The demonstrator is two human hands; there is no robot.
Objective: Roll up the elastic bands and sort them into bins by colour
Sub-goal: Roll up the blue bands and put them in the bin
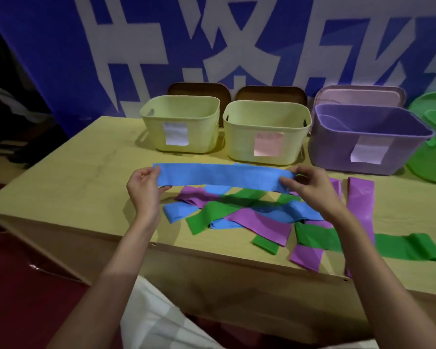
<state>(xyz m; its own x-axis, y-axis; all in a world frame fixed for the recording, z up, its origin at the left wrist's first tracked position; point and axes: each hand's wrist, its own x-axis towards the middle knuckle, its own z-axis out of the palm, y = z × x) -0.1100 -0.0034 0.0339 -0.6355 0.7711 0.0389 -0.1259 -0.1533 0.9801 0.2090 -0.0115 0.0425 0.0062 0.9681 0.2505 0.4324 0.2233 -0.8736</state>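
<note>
both forearms reach in from the near edge. left hand (146, 187) and right hand (310, 187) each pinch one end of the blue band (224, 177), held taut above the tabletop (86, 177). its long axis runs straight from grip to grip, so rolling could likely start from either end.

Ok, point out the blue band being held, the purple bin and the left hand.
blue band (224, 175): head view, middle of the strip.
purple bin (337, 157): head view, front wall.
left hand (144, 183): head view, back of the hand.
</note>
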